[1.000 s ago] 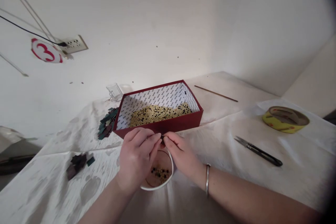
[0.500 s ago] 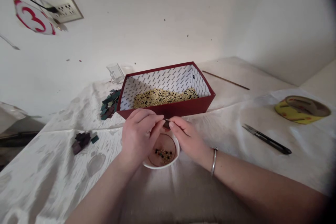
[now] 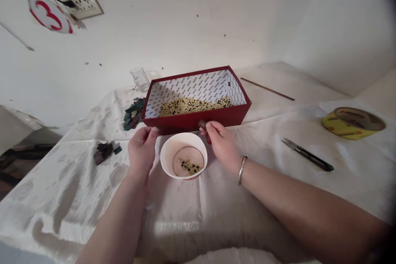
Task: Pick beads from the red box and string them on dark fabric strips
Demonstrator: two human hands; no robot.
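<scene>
Between the thumb and fingers of my right hand (image 3: 223,143) is a small brown rolled piece (image 3: 202,124), held close to the front wall of a red box (image 3: 193,121). My left hand (image 3: 142,148) is closed in a pinch at the other side of a white paper bowl (image 3: 165,161); whatever its fingertips may hold is too small to make out. A little heap of beads (image 3: 190,168), mostly yellow and black, lies at the bottom of the bowl. Many more such beads (image 3: 192,107) cover the floor of the box, which has a white printed lining.
Dark green and brown squares (image 3: 133,113) are piled left of the box, with a smaller brown pile (image 3: 103,152) nearer. Behind them stands a glass mug (image 3: 140,79). To the right lie a thin stick (image 3: 267,88), black-handled thread snips (image 3: 309,155) and a yellow tape roll (image 3: 352,123).
My hands have parted from above the bowl, the left going left and the right staying on the right with the brown piece. The bowl now shows in full. The view has shifted slightly.
</scene>
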